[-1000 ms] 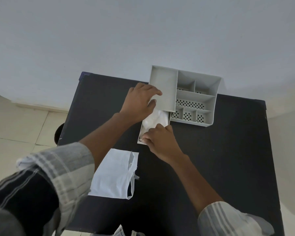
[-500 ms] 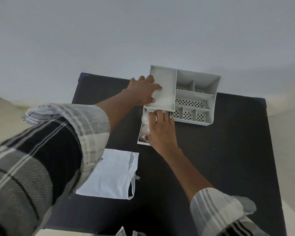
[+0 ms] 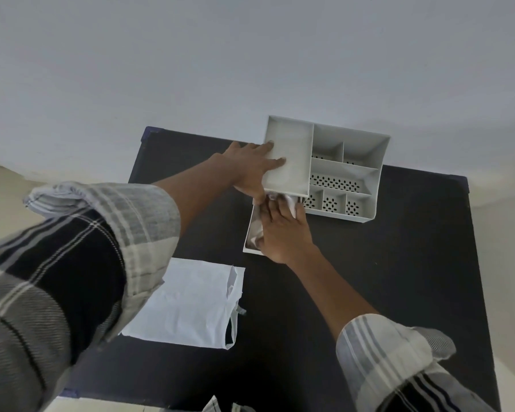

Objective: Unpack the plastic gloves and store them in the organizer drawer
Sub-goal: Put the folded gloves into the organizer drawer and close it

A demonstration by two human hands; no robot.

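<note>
Left hand: my left hand (image 3: 248, 168) lies flat on the top of the organizer (image 3: 351, 171), fingers straight and spread over its near-left corner, thumb down along the front edge; it grasps nothing.
Right hand: my right hand (image 3: 283, 230) reaches into the drawer (image 3: 249, 233) with the fingers stretched forward, pressing down on the gloves (image 3: 290, 200); they are not curled round anything.
Gloves: a crumpled clear-white bundle lying inside the pulled-out drawer, mostly covered by my right hand, with some showing at the inner end under the organizer's edge and a bit by my thumb.
Drawer: pulled out toward me from the left part of the organizer, resting on the table (image 3: 399, 278); only its left wall and near corner show.
Organizer: a grey box at the far edge of the table against the wall (image 3: 191, 55), with one flat closed section on the left and open compartments on the right, several with holed bottoms.
Bag: a flat white bag (image 3: 191, 304) lies on the table near me, well apart from the drawer, its open end facing right.
Sleeves: both checked sleeves (image 3: 57, 278) are rolled up past my wrists.
</note>
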